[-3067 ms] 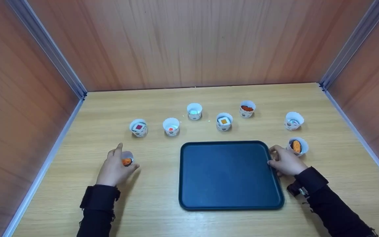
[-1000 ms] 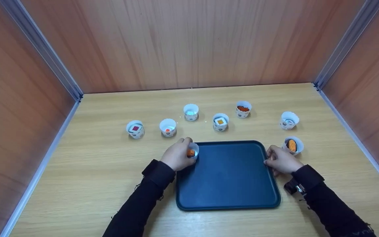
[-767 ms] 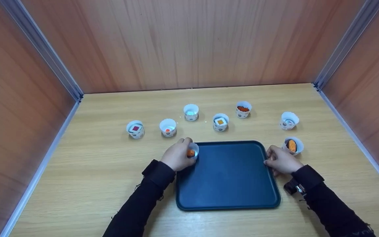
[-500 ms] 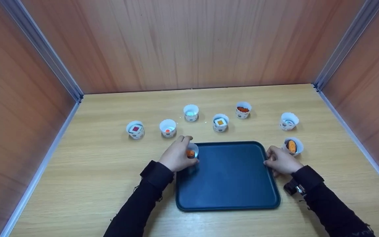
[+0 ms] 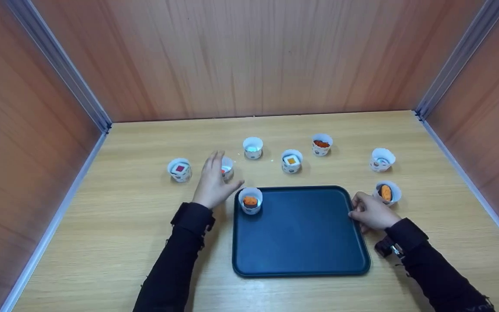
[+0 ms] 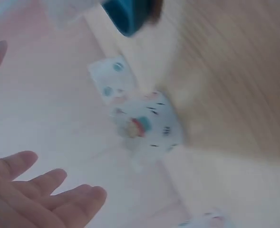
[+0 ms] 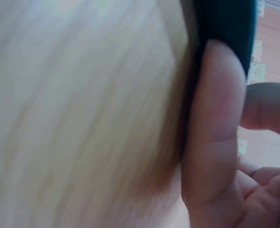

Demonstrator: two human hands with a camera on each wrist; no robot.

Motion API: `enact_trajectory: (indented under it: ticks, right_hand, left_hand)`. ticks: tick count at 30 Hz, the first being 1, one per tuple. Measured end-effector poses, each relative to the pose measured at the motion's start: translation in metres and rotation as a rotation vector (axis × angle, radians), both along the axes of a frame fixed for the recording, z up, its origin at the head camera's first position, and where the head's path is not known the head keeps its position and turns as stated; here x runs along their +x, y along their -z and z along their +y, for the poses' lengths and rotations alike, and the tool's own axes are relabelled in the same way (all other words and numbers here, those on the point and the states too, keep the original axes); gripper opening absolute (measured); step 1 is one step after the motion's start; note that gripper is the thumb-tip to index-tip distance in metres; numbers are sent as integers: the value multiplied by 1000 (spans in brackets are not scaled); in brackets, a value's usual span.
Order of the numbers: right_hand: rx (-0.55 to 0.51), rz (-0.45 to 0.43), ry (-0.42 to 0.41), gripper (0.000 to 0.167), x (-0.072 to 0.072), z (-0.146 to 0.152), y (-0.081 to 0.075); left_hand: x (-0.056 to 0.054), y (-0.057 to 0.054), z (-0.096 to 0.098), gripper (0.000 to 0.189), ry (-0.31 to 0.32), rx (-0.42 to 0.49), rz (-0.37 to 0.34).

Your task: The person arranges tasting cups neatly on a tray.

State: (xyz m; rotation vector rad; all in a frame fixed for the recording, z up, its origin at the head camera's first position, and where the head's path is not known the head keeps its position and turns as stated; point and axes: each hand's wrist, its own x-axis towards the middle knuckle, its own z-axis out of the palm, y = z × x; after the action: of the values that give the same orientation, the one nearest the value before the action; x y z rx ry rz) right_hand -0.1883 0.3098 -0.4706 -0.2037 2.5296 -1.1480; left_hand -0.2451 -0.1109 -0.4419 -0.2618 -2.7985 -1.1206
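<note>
My left hand (image 5: pixel 214 184) is open, thumb and fingers spread apart, and holds nothing. Behind its fingers is a partly hidden white paper cup (image 5: pixel 228 169) with a small red piece inside; in the left wrist view a printed paper cup (image 6: pixel 166 126) stands beyond the fingertips. A paper cup with an orange piece (image 5: pixel 251 202) stands upright in the back left corner of the dark blue-green tray (image 5: pixel 301 234), just right of my left thumb. My right hand (image 5: pixel 373 211) pinches the tray's right rim; the right wrist view shows the thumb (image 7: pixel 218 95) against the tray's edge.
Several more paper cups stand along the back, among them one with a dark red square (image 5: pixel 180 170), one with a yellow square (image 5: pixel 292 161) and one with reddish-brown bits (image 5: pixel 321 144). Another cup with an orange piece (image 5: pixel 387 193) sits beside my right hand. Wooden panels (image 5: pixel 254 60) enclose the table.
My left hand brought the cup with the orange piece from the left onto the tray's corner, let it go and moved back and left. My right hand stayed at the rim.
</note>
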Motion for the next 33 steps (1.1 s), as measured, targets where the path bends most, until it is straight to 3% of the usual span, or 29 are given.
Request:
enact_trajectory:
  ticks: [8,15,24,33]
  right_hand:
    - [-2,-4,8,19,-1,0,1]
    - [-4,-12,17,20,-1,0,1]
    - [54,3,5,15,0,-4,0]
    - [154,33,-24,12,2,-8,-2]
  left_hand:
    - [-29,13,-10,101,-72,96,-184]
    - [-44,21,-10,94,-90,76,-298]
    - [-50,26,-10,69,-121,119,-304]
    - [-43,21,-15,64,-82,118,-296]
